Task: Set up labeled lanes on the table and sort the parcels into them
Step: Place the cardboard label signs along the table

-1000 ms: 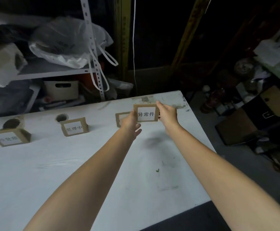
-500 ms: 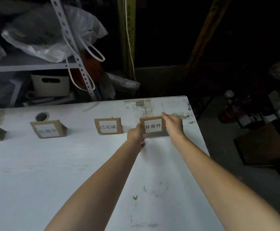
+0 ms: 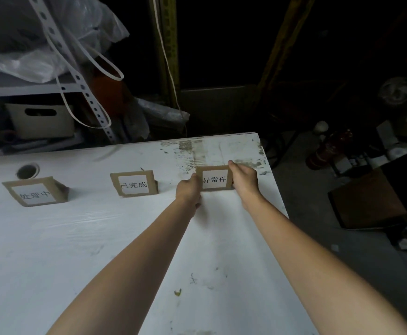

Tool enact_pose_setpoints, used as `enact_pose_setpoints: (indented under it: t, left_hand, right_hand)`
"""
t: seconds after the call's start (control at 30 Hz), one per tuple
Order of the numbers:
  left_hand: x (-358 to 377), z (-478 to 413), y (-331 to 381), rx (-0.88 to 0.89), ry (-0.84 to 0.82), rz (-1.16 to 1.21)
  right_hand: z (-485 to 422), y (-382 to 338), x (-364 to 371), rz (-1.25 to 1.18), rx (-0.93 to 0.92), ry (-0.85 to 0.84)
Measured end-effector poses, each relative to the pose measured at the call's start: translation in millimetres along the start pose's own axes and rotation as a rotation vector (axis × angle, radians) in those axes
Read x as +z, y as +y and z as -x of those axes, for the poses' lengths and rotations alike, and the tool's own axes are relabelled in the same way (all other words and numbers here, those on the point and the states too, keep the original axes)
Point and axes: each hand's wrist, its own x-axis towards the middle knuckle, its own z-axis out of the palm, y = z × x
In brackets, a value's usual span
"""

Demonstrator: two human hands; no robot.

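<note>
Pinching the cardboard sign (image 3: 214,178) by both sides with left hand (image 3: 188,189) and right hand (image 3: 243,181), we are lining it up with the middle sign (image 3: 134,183), base flat.

Cluttered storeroom: shelving (image 3: 28,89), floor junk (image 3: 367,151)

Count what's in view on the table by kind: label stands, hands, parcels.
Label stands: 3 (处理中 stand, 已完成 stand, 异常件 stand)
Hands: 2 (left hand and right hand, each pinching a side of the 异常件 stand)
Parcels: 0 in view
Total: 5
</note>
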Motion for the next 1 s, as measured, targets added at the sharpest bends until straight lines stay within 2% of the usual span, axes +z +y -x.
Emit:
enact_pose_setpoints:
  t: [0.27, 0.77, 0.9, 1.0]
  left_hand:
    - [-3.8, -6.0, -12.5, 0.074, -0.013, -0.08]
    - [-0.8, -4.4, -5.5, 0.045, -0.017, -0.089]
    - [-11.2, -0.1, -0.5, 0.106, 0.005, -0.255]
    - [-22.7, 13.9, 14.9, 0.236, 0.021, -0.629]
  right_hand:
    - [4.1, -3.9, -9.6, 0.128, -0.058, -0.047]
    - [8.6, -11.1, -19.1, 0.219, -0.037, -0.11]
    - [5.6, -19.4, -24.6, 0.385, -0.055, -0.174]
    - [5.6, -36.9, -33.2, 0.555, -0.064, -0.25]
